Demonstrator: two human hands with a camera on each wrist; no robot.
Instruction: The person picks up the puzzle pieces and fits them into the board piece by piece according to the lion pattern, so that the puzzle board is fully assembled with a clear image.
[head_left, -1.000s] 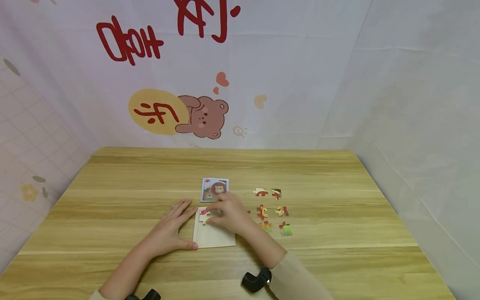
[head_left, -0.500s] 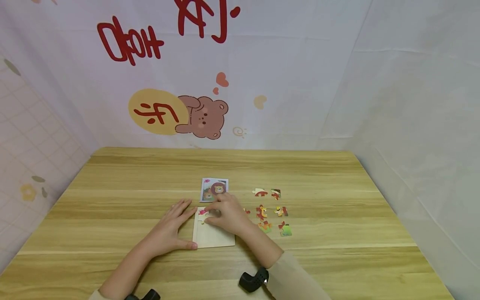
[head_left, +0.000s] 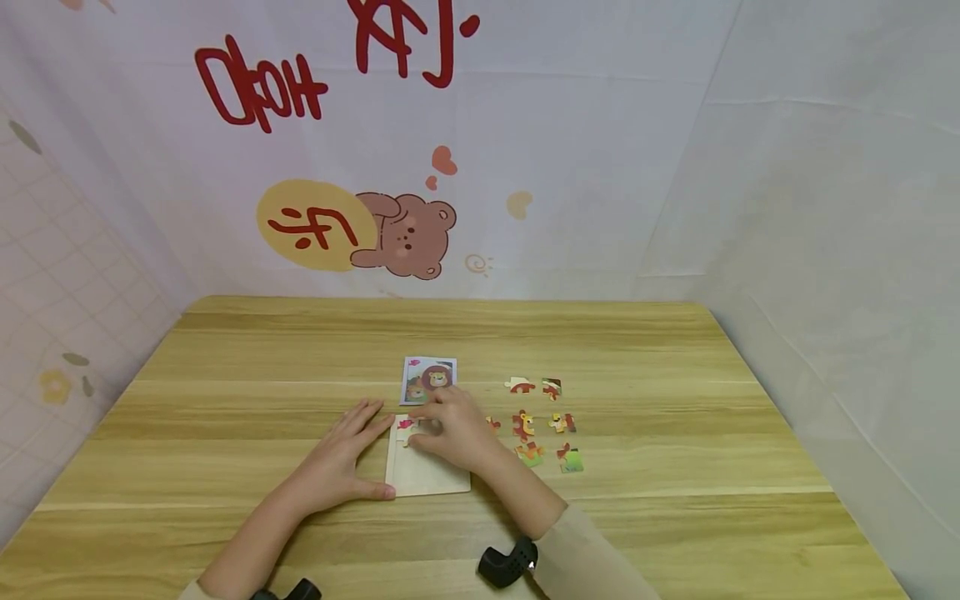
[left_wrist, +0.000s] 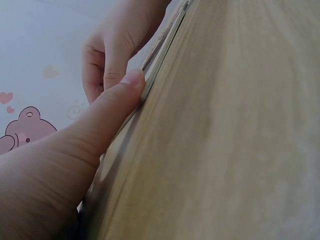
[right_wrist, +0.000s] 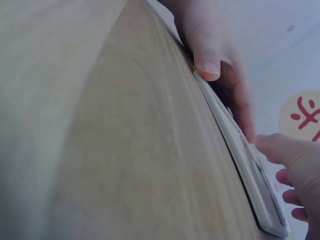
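A thin pale wooden puzzle board (head_left: 429,477) lies on the table. My left hand (head_left: 341,462) rests along its left side, thumb at the near corner and forefinger near the far one; the right wrist view shows this thumb (right_wrist: 209,67) right at the rim. At the far left corner of the board is a jigsaw piece (head_left: 403,427), white with a pink figure. My right hand (head_left: 457,427) pinches that piece between thumb and forefinger, and its fingers partly cover it. In the left wrist view the left thumb (left_wrist: 112,107) touches the board's edge.
Just beyond the board lies a picture card (head_left: 415,385) with a lion on it. Several loose jigsaw pieces (head_left: 522,426) are spread to the right, one partly behind the right hand. A white cloth wall (head_left: 585,167) stands behind the wooden table (head_left: 675,467).
My right hand has shifted slightly left with the jigsaw piece, which now sits closer into the board's far left corner. The left hand stays in place.
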